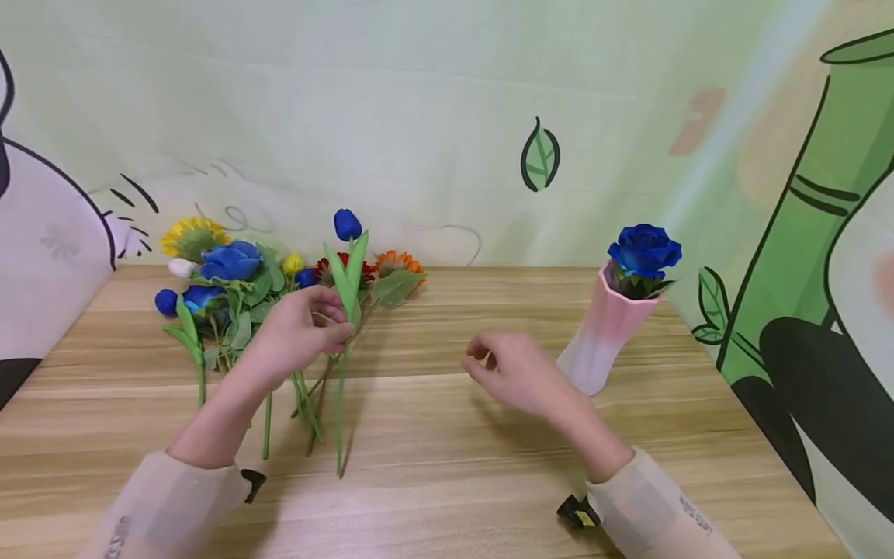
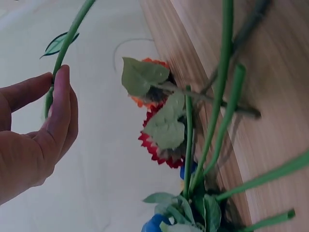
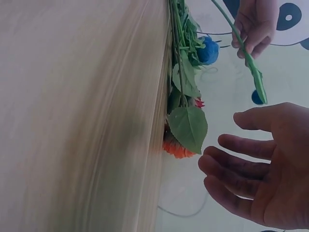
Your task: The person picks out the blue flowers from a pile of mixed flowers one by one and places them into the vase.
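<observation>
My left hand pinches the green stem of a blue tulip between thumb and fingers, holding it upright above the other flowers. In the left wrist view the fingertips close on the tulip's stem. My right hand hovers over the table to the left of the vase, its fingers loosely bent and holding nothing; the right wrist view shows its fingers spread apart. A pink-and-white vase stands tilted in the head view with a blue rose in it.
Several artificial flowers lie in a pile at the left of the wooden table, among them a yellow sunflower, a large blue flower and an orange flower. A printed cloth backdrop rises behind the table.
</observation>
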Tool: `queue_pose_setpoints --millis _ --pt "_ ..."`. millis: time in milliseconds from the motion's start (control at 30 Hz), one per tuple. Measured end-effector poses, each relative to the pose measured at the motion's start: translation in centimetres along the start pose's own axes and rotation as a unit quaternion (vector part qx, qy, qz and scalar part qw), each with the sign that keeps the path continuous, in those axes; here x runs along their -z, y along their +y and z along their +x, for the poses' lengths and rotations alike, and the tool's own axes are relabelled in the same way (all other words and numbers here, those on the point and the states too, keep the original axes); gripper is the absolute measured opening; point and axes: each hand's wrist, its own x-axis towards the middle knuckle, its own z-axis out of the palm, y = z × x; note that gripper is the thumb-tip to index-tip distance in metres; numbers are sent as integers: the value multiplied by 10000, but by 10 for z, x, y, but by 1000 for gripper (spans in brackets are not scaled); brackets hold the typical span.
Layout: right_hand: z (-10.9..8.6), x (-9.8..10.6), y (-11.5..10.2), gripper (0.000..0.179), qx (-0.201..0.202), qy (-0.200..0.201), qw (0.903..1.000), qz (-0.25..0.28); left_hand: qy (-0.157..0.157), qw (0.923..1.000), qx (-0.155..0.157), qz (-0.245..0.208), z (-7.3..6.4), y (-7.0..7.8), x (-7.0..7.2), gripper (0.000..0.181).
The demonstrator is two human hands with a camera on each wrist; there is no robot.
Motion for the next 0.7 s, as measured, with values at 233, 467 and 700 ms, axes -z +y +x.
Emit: queue_pose_setpoints --millis 233,467,700 --pt "1 -4 -6 8 118 -53 9994 310 -14 9989 -79 -461 4 5 -10 44" --pt "3 -6 -9 8 241 -24 9990 370 -6 9983 -183 -546 6 10 -20 39" --pt "3 -9 -17 7 426 39 9980 458 28 9963 -286 -808 8 17 -33 39"
